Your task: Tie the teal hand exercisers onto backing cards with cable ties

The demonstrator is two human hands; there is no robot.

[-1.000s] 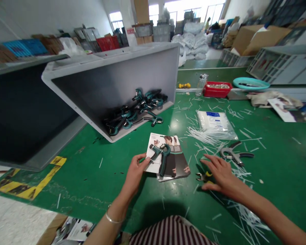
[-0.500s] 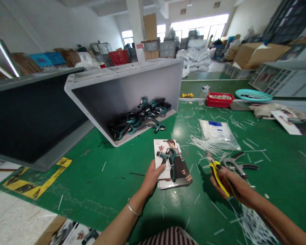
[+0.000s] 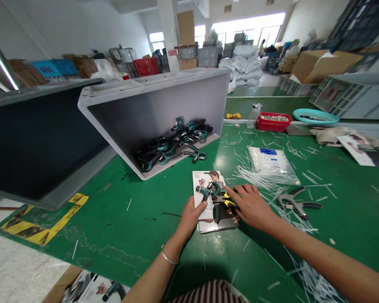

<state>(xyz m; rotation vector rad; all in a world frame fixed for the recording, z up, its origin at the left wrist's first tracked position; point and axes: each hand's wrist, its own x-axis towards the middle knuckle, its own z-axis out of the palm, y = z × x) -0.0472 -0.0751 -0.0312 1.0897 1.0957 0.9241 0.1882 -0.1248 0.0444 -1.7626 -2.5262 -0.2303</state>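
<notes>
My left hand point(image 3: 192, 214) pins a printed backing card point(image 3: 203, 176) to the table, thumb over a teal and black sprung hand grip point(image 3: 205, 192) lying on it. Another card shows beneath. In my right hand point(image 3: 251, 206) are yellow-and-black-handled pliers point(image 3: 229, 203), their jaws over the hand grip's middle. The jaw tips are too small to tell what they touch. White plastic ties point(image 3: 259, 177) lie right of the cards, beside a clear bag of ties point(image 3: 268, 162). A grey hand grip point(image 3: 298, 203) rests beyond my right wrist.
A grey crate point(image 3: 154, 99) tipped on its side holds several teal hand grips point(image 3: 177, 145). A second crate point(image 3: 50, 143) stands at left. Farther back are a glass jar point(image 3: 254, 116), a red tray point(image 3: 273, 123) and a turquoise plate point(image 3: 316, 117). Tie scraps point(image 3: 316, 277) litter the right side.
My right hand has moved left with the pliers, from beside the ties onto the card and hand grip. My left hand still holds the card in nearly the same place.
</notes>
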